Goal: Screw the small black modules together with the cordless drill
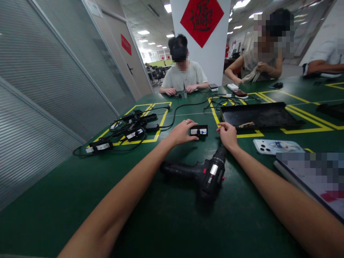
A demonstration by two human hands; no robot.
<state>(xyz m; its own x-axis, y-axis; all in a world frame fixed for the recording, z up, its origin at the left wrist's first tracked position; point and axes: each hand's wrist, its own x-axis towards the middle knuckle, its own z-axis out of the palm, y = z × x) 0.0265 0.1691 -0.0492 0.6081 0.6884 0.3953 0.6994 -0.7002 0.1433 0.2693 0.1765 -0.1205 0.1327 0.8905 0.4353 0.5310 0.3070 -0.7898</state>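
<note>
My left hand point(185, 132) grips the left end of a small black box-shaped part point(199, 138) between thumb and fingers. Its face shows a white piece with a blue mark. To the right, my right hand point(228, 134) has its fingertips drawn together; whatever they pinch, if anything, is too small to make out. It is beside the near left corner of a black tray point(258, 114). Below both hands a black cordless drill point(211, 175) lies on its side on the green table, its chuck pointing toward my right wrist.
Black cabled parts point(134, 123) with white labels pile up at left inside yellow tape. A cable point(185, 104) crosses the table. At right lie a phone point(276, 147) and a flat, partly blurred object point(311, 182). Two people point(184, 75) work opposite; another person's arm shows far right.
</note>
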